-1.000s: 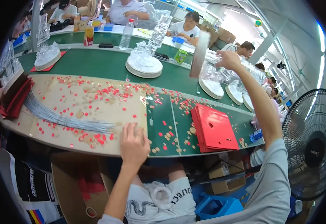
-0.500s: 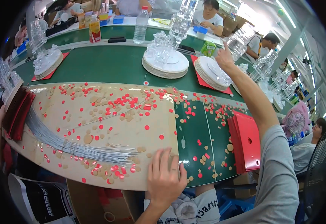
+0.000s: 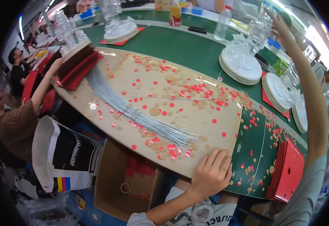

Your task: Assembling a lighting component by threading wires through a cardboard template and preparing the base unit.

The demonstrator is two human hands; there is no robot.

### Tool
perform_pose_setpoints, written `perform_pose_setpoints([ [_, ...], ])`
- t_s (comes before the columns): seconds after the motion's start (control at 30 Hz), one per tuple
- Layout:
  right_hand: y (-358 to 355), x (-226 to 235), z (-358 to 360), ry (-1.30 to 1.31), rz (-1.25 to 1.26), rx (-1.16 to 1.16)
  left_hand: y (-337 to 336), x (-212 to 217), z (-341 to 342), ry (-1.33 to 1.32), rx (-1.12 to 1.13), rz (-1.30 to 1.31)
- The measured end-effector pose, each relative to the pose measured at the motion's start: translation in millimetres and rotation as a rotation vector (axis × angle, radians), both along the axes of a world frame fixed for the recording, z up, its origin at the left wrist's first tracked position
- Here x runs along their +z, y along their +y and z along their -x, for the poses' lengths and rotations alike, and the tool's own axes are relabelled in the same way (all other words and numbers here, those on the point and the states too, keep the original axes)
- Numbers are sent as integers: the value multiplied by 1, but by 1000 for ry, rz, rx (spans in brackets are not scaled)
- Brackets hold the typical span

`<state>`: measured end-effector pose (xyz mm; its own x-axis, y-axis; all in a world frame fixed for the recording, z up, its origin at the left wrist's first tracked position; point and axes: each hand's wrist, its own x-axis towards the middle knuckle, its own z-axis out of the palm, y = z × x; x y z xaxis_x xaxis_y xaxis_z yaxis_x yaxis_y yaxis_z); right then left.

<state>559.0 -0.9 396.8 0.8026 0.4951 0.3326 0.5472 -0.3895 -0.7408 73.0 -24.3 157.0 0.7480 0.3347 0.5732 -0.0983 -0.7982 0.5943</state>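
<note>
My left hand [image 3: 212, 171] lies on the near edge of the brown board [image 3: 194, 165], fingers stretched out, holding nothing. My right arm reaches far over the table at the right. Up there my right hand [image 3: 279, 25] is at the upper part of a tall stack of clear plastic pieces [image 3: 260, 28]; blur hides whether its fingers grip it. That stack rises from a pile of white round discs [image 3: 240, 64]. Nearest my left hand lies a bundle of thin silvery wires [image 3: 145, 119], tied around its middle, among scattered red and brown paper dots [image 3: 172, 151].
Red punched cards [image 3: 292, 173] stand at the right. At the left another person's hand [image 3: 55, 64] is by a stack of dark red folded cards [image 3: 79, 69]. More disc piles [image 3: 277, 90] line the green belt [image 3: 172, 45]. An open cardboard box [image 3: 110, 177] sits below the table.
The view has swung left, so the table sits farther right and tilted. My right hand has shifted from the right-hand clear stack to the middle one. My left hand stays at the board's edge.
</note>
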Motion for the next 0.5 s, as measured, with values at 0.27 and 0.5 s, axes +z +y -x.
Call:
perform_pose_setpoints([
  [0.27, 20, 16, 39, -201, -80, -31, -4, -3, -3, -94, 34, 57],
  [0.5, -25, 85, 200, -313, -300, 233, 2, 11, -2, -302, -97, 464],
])
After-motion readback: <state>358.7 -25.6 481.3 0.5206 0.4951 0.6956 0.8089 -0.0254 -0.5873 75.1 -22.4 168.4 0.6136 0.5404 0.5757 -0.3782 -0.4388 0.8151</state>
